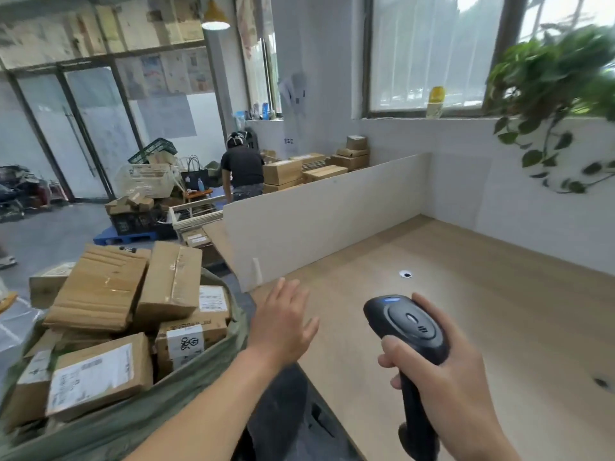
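My right hand (456,377) grips the handle of a black barcode scanner (412,331), whose head points away from me over the wooden table (499,311); a blue light shows on its top. My left hand (283,324) hovers flat with straight fingers above the table's left edge and holds nothing. To its left a large green sack (139,424) stands open, filled with several cardboard parcels (100,287), some bearing white shipping labels.
A white partition board (326,214) stands along the table's far-left side and white walls enclose the back and right. A cable hole (405,274) sits mid-table. A person (243,171) bends over stacked boxes (299,171) behind. A leafy plant (559,94) hangs at top right.
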The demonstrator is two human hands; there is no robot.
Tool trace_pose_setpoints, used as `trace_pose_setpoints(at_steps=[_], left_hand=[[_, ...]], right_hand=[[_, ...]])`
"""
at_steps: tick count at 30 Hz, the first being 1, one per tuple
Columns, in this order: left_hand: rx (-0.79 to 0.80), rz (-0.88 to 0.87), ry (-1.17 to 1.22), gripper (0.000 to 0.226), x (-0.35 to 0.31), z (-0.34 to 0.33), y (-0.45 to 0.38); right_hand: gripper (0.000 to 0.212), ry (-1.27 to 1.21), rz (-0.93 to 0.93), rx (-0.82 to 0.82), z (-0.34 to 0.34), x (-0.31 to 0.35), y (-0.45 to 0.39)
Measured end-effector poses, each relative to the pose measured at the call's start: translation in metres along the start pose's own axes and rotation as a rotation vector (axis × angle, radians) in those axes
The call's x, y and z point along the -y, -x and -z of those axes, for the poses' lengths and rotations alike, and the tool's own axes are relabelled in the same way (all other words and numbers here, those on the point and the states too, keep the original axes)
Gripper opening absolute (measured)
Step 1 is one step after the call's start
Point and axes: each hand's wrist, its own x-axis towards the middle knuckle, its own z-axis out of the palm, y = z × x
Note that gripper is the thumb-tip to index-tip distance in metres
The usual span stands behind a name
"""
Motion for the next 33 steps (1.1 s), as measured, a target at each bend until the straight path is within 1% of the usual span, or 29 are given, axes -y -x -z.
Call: trace_pose_setpoints(at_steps=[7, 12, 16, 19, 22, 25, 27, 30, 33], left_hand=[[-0.024, -0.151, 0.097, 0.058, -0.153, -0.006, -0.044], [-0.03, -0.326, 0.137, 0.053, -0.247, -0.017, -0.071], [-0.02, -0.436, 0.202, 0.049, -0.312, -0.032, -0.089], [0.033, -0.487, 0.246, 0.048, -0.354, -0.044, -0.104], [0.101, -0.528, 0.305, 0.053, -0.392, -0.061, -0.121], [0.214, -0.599, 0.302, 0.066, -0.426, -0.081, -0.142], [0.293, -0.65, 0.31, 0.068, -0.446, -0.095, -0.157], [0.386, -0.729, 0.29, 0.066, -0.475, -0.117, -0.177], [0.409, -0.8, 0.279, 0.067, -0.502, -0.135, -0.193]], right_hand=[[0.06, 0.038, 0.023, -0.184, 0.129, 0.028, 0.011], [0.075, 0.026, 0.031, -0.351, 0.202, 0.037, 0.024], [0.075, 0.055, 0.053, -0.489, 0.251, 0.042, 0.028], [0.065, 0.092, 0.053, -0.595, 0.28, 0.042, 0.027], [0.063, 0.105, 0.064, -0.7, 0.301, 0.041, 0.023], [0.071, 0.116, 0.069, -0.793, 0.313, 0.041, 0.017], [0.074, 0.14, 0.072, -0.858, 0.319, 0.042, 0.009], [0.065, 0.166, 0.08, -0.953, 0.329, 0.041, -0.004], [0.056, 0.172, 0.098, -1.029, 0.337, 0.037, -0.014]])
